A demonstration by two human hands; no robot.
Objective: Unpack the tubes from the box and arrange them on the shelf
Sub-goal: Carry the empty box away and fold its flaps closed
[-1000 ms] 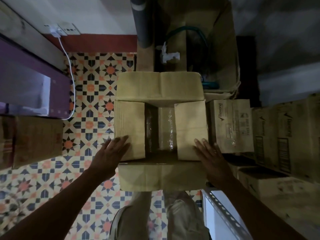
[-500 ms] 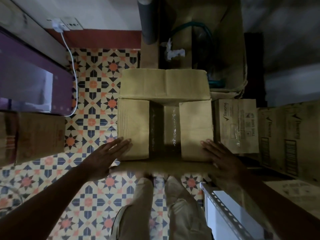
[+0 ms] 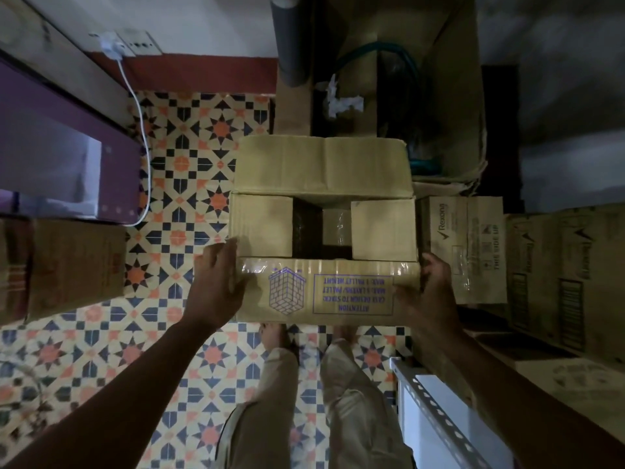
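An open cardboard box (image 3: 321, 167) stands on the patterned floor in front of me. Its two side flaps (image 3: 260, 228) lie inward, and the dark gap between them shows something wrapped in shiny plastic (image 3: 334, 225). No tubes can be made out. The near panel (image 3: 321, 289) faces me with purple print and tape along its top edge. My left hand (image 3: 216, 282) grips its left end, thumb on the printed face. At the right end my right hand (image 3: 429, 292) grips the same way. A white slotted metal shelf frame (image 3: 436, 411) is at the lower right.
Rexona cartons (image 3: 466, 245) and more stacked boxes (image 3: 568, 265) crowd the right side. On the left sit a brown box (image 3: 67, 265) and a purple unit (image 3: 50, 147), with a white charger cable (image 3: 142, 147) hanging beside it. Behind the box are a large open carton (image 3: 449, 96) and a grey pipe (image 3: 291, 38).
Both hands moved from lying flat on the side flaps to gripping the near panel's ends. That panel showed a plain face before and now shows its printed face.
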